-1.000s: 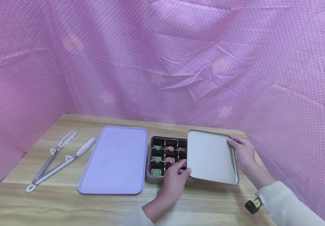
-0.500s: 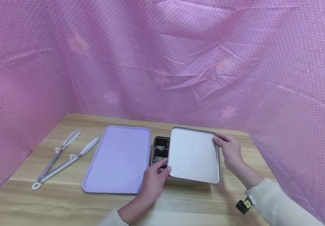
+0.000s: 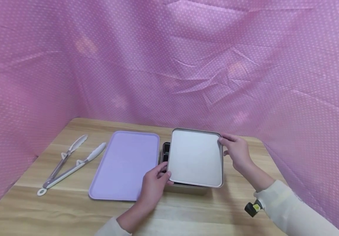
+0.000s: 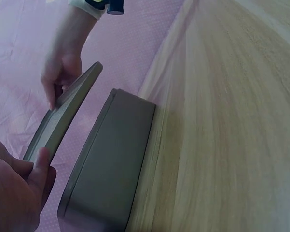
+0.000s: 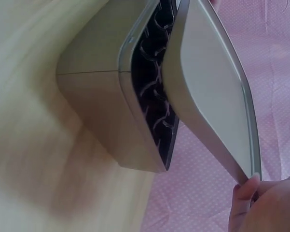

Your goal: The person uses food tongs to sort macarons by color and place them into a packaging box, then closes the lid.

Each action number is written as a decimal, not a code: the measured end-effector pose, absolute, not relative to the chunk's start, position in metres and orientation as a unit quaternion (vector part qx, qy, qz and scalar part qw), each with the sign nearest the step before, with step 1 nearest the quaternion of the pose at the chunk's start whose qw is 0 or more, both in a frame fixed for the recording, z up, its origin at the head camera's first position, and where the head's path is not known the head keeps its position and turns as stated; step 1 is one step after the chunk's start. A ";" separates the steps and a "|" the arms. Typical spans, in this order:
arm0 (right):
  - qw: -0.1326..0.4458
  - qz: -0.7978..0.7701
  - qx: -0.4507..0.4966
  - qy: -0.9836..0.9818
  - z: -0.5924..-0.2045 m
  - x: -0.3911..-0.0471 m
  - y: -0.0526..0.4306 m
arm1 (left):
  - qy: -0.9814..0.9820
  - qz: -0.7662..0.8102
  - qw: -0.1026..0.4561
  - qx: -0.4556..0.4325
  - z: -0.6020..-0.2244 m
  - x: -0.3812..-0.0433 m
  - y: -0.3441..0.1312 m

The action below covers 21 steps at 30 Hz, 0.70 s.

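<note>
Both hands hold a pale metal lid (image 3: 196, 157) by opposite edges, just above a gold-toned tin (image 3: 187, 189). At its near left corner the left hand (image 3: 153, 185) pinches the lid, and the right hand (image 3: 238, 154) grips its far right edge. In the left wrist view a gap separates the lid (image 4: 62, 116) from the tin (image 4: 111, 159). From the right wrist, the dark divided insert (image 5: 157, 82) shows inside the tin, under the tilted lid (image 5: 217, 82). In the head view the lid hides most of the tin's inside.
A flat lilac tray (image 3: 125, 167) lies left of the tin, close beside it. Farther left, white-tipped tongs (image 3: 66, 164) lie spread on the wooden table (image 3: 69, 216). Pink dotted cloth (image 3: 169, 65) hangs around the back and sides.
Both hands have carried the lid leftward from the right side until it is over the tin. The compartments with green and pink pieces are now mostly covered from the head view.
</note>
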State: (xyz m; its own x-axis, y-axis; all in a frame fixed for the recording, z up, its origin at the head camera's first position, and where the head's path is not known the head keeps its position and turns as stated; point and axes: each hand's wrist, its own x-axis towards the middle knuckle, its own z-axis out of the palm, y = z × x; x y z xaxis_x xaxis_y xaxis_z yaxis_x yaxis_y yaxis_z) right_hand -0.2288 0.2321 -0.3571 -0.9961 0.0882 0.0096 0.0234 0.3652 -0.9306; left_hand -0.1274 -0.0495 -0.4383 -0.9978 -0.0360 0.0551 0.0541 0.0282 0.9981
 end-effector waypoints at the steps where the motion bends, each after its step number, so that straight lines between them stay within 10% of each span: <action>1: 0.029 0.564 -0.035 -0.824 -0.356 -0.229 0.231 | -0.713 -0.700 0.032 -0.006 -0.438 -0.128 -0.050; 21: 0.087 0.584 -0.027 -0.806 -0.348 -0.231 0.222 | -0.667 -0.745 0.014 -0.001 -0.431 -0.136 -0.056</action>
State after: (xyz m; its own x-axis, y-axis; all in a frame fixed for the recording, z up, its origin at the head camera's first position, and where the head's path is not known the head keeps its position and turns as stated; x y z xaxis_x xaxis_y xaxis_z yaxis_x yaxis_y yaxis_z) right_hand -0.2312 0.2224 -0.3477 -0.9834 0.1446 0.1094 -0.0590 0.3156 -0.9470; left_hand -0.1360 -0.0565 -0.4311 -0.9996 -0.0192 0.0207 0.0227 -0.1097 0.9937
